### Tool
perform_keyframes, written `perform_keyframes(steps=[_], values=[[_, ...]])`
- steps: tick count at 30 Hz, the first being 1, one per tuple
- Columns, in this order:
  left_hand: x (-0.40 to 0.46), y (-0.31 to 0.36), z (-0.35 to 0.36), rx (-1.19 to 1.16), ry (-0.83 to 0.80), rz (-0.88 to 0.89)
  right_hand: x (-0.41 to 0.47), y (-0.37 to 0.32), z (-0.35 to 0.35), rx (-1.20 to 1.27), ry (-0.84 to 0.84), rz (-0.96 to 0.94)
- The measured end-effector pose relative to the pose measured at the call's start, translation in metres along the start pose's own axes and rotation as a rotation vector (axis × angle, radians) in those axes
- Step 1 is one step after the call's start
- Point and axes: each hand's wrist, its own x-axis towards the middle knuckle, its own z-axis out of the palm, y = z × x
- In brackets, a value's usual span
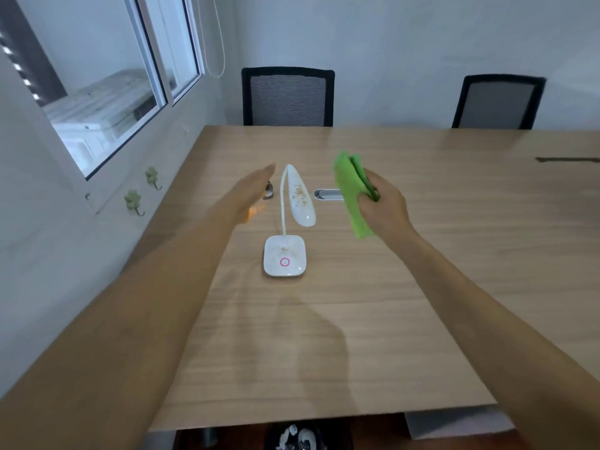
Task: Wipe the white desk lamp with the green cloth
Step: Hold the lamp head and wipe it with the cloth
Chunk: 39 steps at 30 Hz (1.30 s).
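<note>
The white desk lamp [285, 251], its head speckled with brownish dirt, stands on the wooden table [389, 319] between both hands, the right hand [384, 206] clutching the bunched green cloth [352, 193], the left hand [250, 193] flat, empty, just beside its neck.

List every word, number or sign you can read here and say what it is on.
No readable words or numbers anywhere.
Only sign: a pink ring, no text, on the lamp base.
Green cloth, table, chairs: no print visible.
</note>
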Motion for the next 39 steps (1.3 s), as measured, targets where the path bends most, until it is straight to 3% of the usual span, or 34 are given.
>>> perform_keyframes(steps=[7, 11, 16, 19, 27, 31, 36, 39], values=[[0.023, 0.014, 0.014, -0.014, -0.082, 0.035, 0.004, -0.029, 0.002, -0.288, -0.027, -0.462], [0.019, 0.018, 0.016, -0.030, -0.035, 0.046, 0.004, -0.032, 0.012, -0.319, -0.087, -0.548], [0.017, 0.020, 0.015, -0.001, -0.104, 0.087, -0.010, -0.032, 0.011, -0.375, -0.148, -0.708], [0.019, 0.020, 0.017, 0.079, -0.023, 0.113, -0.024, -0.027, 0.006, -0.403, -0.181, -0.769], [0.020, 0.019, 0.011, 0.050, -0.027, 0.061, -0.059, 0.008, -0.011, -0.484, -0.171, -0.971], [0.023, 0.019, 0.010, 0.058, -0.030, 0.055, -0.067, 0.012, -0.020, -0.516, -0.087, -1.106], [0.024, 0.020, 0.012, 0.053, -0.056, 0.067, -0.039, -0.004, -0.019, -0.468, 0.123, -0.993], [0.021, 0.022, 0.017, 0.031, -0.081, 0.064, -0.020, -0.012, -0.006, -0.468, 0.076, -0.895]])
